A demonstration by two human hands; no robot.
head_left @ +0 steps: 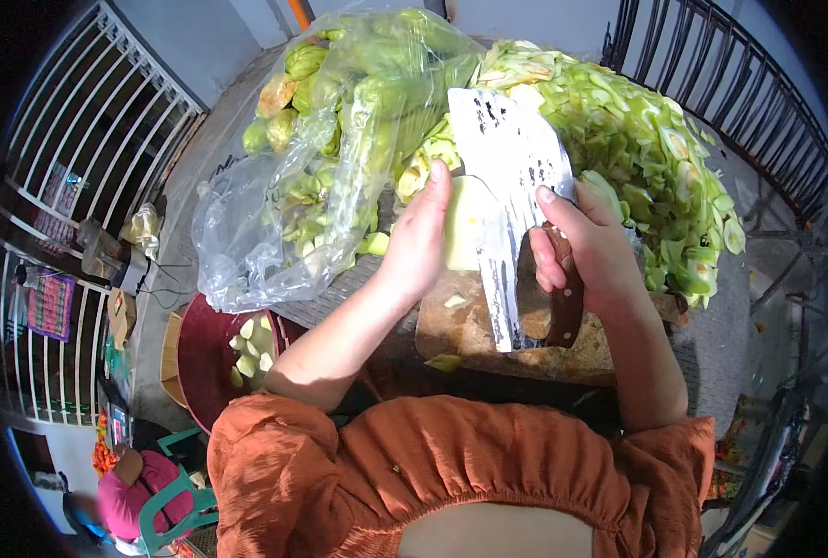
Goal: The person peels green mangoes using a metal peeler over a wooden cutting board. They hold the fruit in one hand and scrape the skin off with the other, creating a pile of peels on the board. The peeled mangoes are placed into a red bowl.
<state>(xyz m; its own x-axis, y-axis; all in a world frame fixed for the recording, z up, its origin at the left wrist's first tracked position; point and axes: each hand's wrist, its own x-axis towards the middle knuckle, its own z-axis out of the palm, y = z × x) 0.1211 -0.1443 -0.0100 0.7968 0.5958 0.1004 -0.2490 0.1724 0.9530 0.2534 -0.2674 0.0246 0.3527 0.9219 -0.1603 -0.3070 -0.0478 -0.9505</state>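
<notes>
My right hand (588,251) grips a broad-bladed knife (522,150) near its riveted wooden handle (565,307). Glare whitens the blade, which has dark marks on it. My left hand (417,240) holds a pale peeled chayote (464,230) against the left side of the blade; its fingers are hidden behind the chayote. Beneath both hands lies a worn wooden cutting board (449,321) with small scraps on it. Just beyond my left hand, a clear plastic bag (246,244) contains whole green chayotes (386,91).
A large heap of green peels (637,139) covers the table's right side. Below the table's left edge, a dark red tub (205,356) holds pale cut pieces (250,349). A seated person (142,495) in pink is at lower left, by a green chair (159,516). Metal railings (728,91) stand beyond.
</notes>
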